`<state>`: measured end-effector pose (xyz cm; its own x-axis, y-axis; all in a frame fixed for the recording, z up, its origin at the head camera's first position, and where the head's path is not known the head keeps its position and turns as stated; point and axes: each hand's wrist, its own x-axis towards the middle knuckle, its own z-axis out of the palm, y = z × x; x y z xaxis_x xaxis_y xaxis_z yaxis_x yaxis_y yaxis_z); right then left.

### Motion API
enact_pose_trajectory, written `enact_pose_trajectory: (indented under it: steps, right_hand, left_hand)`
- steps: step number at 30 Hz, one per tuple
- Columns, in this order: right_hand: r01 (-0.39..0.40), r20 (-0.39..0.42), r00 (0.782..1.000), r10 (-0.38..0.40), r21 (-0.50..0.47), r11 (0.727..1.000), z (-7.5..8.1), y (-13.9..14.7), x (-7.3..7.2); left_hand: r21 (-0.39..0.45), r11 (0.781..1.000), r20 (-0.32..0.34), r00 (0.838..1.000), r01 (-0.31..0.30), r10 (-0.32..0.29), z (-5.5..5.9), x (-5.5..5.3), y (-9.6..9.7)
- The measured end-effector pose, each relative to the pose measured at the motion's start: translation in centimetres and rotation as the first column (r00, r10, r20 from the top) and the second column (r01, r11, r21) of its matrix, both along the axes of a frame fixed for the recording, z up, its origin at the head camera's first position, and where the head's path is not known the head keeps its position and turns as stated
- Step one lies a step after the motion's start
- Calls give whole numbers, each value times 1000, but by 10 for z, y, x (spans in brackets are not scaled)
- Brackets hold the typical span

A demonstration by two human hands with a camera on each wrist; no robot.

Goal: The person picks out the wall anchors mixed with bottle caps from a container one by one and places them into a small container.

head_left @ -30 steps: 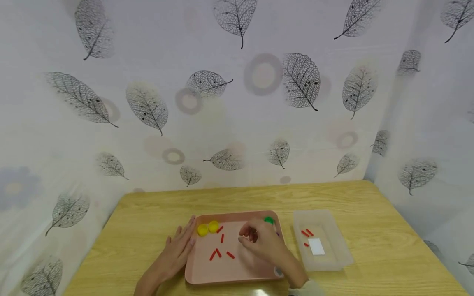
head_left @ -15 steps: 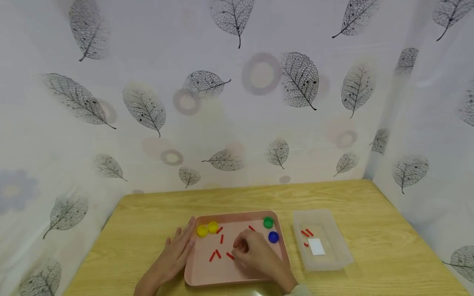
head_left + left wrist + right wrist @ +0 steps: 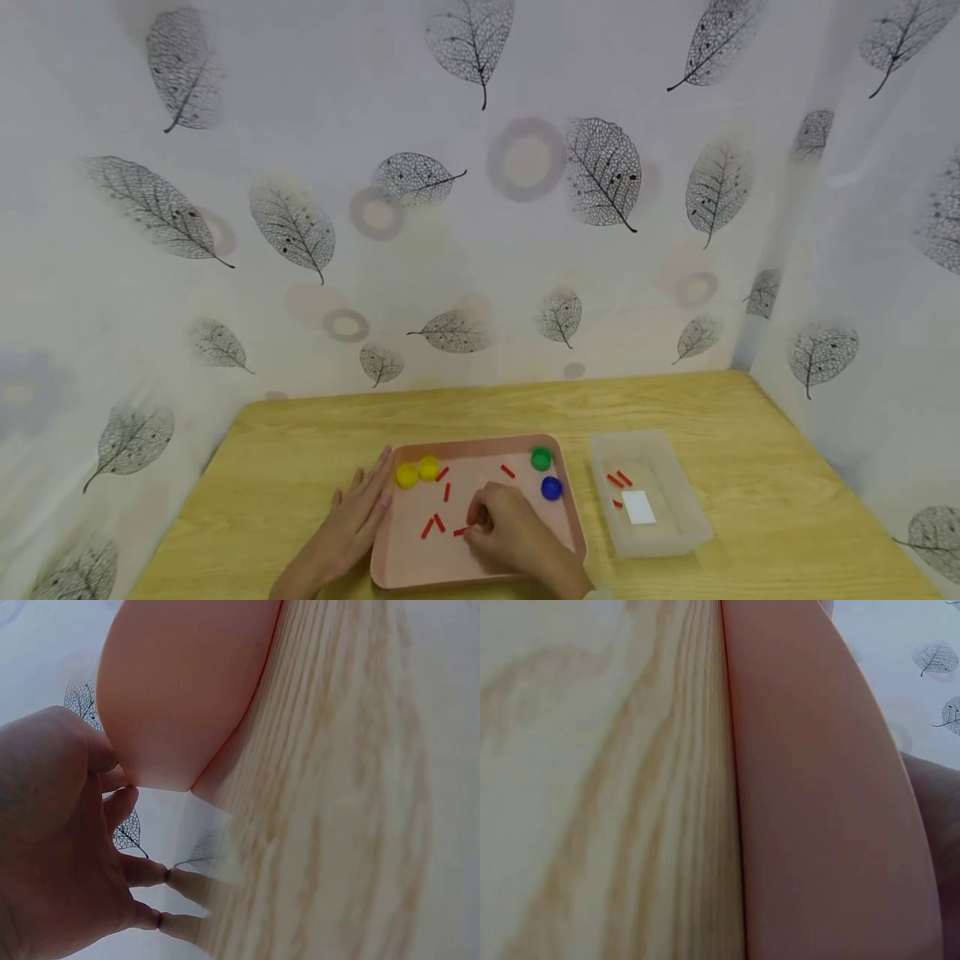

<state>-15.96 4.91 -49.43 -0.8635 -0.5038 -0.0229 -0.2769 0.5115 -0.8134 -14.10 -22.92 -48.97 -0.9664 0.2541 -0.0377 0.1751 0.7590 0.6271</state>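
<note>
One spread left hand (image 3: 351,523), lower centre, rests against the pink tray (image 3: 416,565) (presumably steadying it); the right hand (image 3: 510,529) pinches a red stick (image 3: 459,532).

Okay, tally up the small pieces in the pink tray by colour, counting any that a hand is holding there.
Red sticks: 6, including the one pinched by the right hand
Yellow round pieces: 2
Green round piece: 1
Blue round piece: 1
Total in view: 10
</note>
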Motion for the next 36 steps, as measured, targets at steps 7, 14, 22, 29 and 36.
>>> enact_pose_trajectory:
  steps: [7,14,22,29,36]
  right_hand:
    - [-14,-1,1000,14,20,1000,1,-2,0]
    - [-41,-19,999,41,-6,999,1,-2,1]
    - [-43,-36,998,43,-12,999,1,-1,4]
    - [-29,25,999,29,0,1000,2,0,2]
    - [6,-32,999,-6,-25,1000,3,10,-2]
  left_hand:
    - [-4,1000,12,1000,-2,2,0,0,0]
    - [4,1000,5,1000,-2,2,-1,-1,0]
    - [16,1000,-2,1000,-5,5,-2,0,1]
    - [23,1000,-2,1000,-4,4,-3,2,0]
    - [-5,1000,4,1000,-4,4,-3,-2,0]
